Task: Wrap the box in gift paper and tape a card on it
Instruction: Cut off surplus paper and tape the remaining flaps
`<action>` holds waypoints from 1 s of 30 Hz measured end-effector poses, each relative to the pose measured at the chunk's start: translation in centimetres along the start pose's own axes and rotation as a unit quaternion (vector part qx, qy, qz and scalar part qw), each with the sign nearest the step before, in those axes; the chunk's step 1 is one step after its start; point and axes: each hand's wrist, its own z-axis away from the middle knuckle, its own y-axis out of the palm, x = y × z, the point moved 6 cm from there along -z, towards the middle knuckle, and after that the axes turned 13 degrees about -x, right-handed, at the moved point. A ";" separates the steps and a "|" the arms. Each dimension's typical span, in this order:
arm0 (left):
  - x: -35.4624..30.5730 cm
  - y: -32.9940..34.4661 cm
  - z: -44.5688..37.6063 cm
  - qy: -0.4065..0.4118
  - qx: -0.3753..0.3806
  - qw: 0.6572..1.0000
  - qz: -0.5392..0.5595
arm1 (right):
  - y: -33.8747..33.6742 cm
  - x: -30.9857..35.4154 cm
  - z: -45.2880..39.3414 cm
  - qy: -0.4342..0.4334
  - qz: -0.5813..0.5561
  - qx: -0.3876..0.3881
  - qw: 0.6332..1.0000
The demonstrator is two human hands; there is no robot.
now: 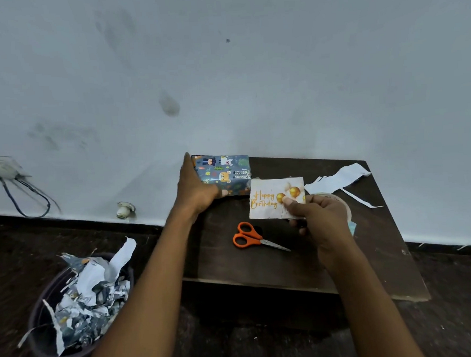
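Left grip [195, 186] holds one wrapped box [224, 173]; right grip [318, 214] pinches one card [271, 198]

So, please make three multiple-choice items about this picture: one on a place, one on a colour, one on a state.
1. Where do the scissors lie?
A. on the dark board
B. in the bin
C. on the wrapped box

2. What colour are the scissors' handles?
A. blue
B. orange
C. green

3. What is the state of the card?
A. taped on the box
B. lying in the bin
C. held in the right hand

Answers:
1 A, they rest on the board, nearer the person than the card.
2 B, both loops are orange.
3 C, the right hand pinches it beside the wrapped box, which the left hand grips.
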 end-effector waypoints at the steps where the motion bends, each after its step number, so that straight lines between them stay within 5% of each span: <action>1: 0.0 0.4 -0.1 0.012 0.007 1.000 0.003 | 0.0 0.0 -0.1 0.000 0.002 -0.001 1.000; 11: 0.1 -0.3 -0.4 0.070 -0.030 0.997 -0.012 | -0.1 0.0 -0.2 0.008 0.012 -0.001 1.000; 30: -2.3 -1.9 4.6 0.126 0.020 0.991 0.042 | 0.4 0.9 0.4 -0.017 -0.055 0.023 0.998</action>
